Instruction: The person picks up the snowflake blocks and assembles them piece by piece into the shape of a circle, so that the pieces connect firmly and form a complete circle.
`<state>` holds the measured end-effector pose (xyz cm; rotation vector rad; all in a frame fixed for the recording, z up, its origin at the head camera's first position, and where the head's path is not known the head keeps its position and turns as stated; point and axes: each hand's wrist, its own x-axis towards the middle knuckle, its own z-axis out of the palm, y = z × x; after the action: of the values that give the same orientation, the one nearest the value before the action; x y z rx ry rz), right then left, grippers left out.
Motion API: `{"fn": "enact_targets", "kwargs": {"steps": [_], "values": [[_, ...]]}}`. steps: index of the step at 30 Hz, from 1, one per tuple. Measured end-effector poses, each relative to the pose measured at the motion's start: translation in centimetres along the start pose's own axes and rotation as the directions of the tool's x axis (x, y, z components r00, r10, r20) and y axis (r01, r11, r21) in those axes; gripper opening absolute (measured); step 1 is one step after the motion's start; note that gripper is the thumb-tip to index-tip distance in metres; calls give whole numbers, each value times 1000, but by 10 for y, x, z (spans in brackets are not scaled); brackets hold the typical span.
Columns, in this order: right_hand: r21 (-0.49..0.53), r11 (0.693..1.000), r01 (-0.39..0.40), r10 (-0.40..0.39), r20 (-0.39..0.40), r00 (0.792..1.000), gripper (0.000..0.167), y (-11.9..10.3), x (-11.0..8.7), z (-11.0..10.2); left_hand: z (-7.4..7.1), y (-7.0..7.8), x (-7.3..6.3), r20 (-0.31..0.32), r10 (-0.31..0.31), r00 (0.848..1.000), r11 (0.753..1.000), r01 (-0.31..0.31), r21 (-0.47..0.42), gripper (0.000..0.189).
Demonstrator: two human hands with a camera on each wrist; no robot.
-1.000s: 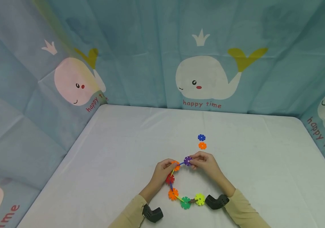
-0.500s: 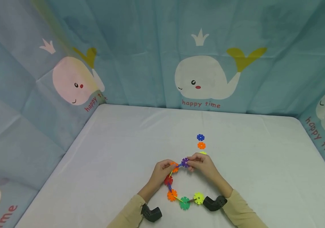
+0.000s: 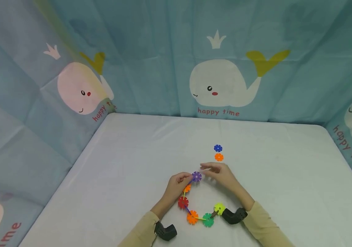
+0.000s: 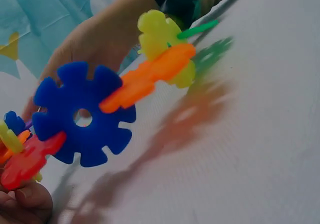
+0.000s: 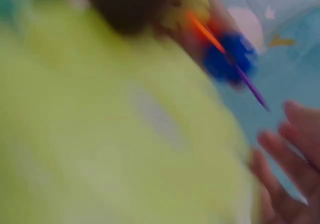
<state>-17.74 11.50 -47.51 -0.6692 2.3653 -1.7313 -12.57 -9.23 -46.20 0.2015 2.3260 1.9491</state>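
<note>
A curved chain of slotted, flower-shaped plastic discs hangs from my left hand (image 3: 177, 187), whose thumb and fingers pinch it near the blue disc (image 4: 102, 134). At the chain's upper end sits a purple disc (image 3: 196, 176). Below follow an orange disc (image 3: 187, 188), a red disc (image 3: 183, 202), a lower orange disc (image 3: 192, 217), a green disc (image 3: 208, 220) and a yellow disc (image 3: 219, 208). Just right of the purple disc is my right hand (image 3: 222, 175), its fingers spread apart and holding nothing. In the right wrist view the yellow disc is large and blurred.
Beyond my right hand, a loose blue disc (image 3: 218, 148) and a loose orange disc (image 3: 219, 157) lie on the white table (image 3: 151, 147). Black wrist devices (image 3: 166, 232) are on both wrists. A whale-print curtain (image 3: 157, 68) stands behind the table.
My right hand has let go of the purple disc and its fingers have spread. My left grip has moved up the chain towards the purple disc. The chain's lower end has swung right.
</note>
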Motion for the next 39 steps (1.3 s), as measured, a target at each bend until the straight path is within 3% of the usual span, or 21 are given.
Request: {"fn": "enact_targets", "kwargs": {"steps": [3,5,6,9,14,19,26,31,36,39], "values": [[-217,976,-36,-14,-226,974,24,2,-2,-18,0,-1,1,-22,-12,1000,999,11,-42,19],[-319,941,-114,12,-304,953,23,8,-4,-26,0,-1,1,-49,-26,998,996,22,-85,19],[-354,925,-139,25,-307,952,24,11,-5,-28,0,-1,1,-65,-30,997,994,23,-105,19],[-411,898,-158,52,-258,965,26,17,-6,-31,1,-2,3,-90,-22,996,990,9,-141,19],[-392,906,-160,86,-199,976,19,17,-4,-29,1,-1,3,-47,-5,999,994,0,-106,19],[-444,885,-140,91,-130,987,17,13,-3,-29,0,-1,1,-38,-8,999,997,5,-83,19],[-434,892,-125,94,-91,991,20,11,-5,-27,0,1,-2,-23,-7,1000,996,5,-88,19],[-449,882,-143,128,-63,990,29,8,-6,-25,0,2,-2,-47,-28,998,994,23,-108,19],[-380,910,-168,150,-75,986,23,6,-6,-26,0,1,-1,-42,-39,998,989,32,-141,21],[-318,944,-90,74,-64,995,19,2,-7,-28,0,0,-1,-27,-45,999,983,39,-180,22]]}}
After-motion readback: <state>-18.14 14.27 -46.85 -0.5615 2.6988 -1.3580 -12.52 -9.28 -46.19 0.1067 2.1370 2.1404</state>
